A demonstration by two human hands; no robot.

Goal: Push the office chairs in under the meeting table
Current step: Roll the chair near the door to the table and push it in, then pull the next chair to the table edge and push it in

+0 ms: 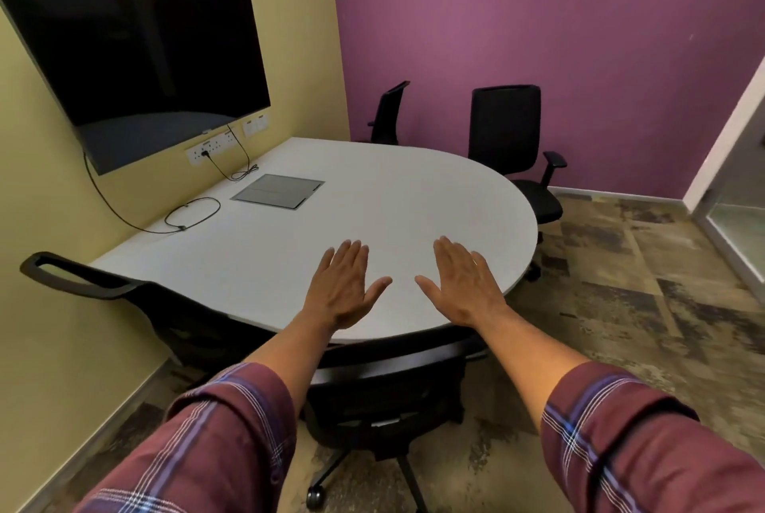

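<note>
To do this step well, drop both palms onto the top edge of the near office chair, just below the forearms, and push straight so its seat rolls under the meeting table. The left hand and right hand hover flat and spread over the tabletop, holding nothing; whether they touch it is unclear. Across the table, the far chair stands pulled out

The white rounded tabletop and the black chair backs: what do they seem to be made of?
The white rounded meeting table looks like matte laminate over board: flat, even, with only a soft sheen. The black office chair by the purple wall seems to have a mesh or fabric back in a plastic frame, judging by its dull weave.
</note>
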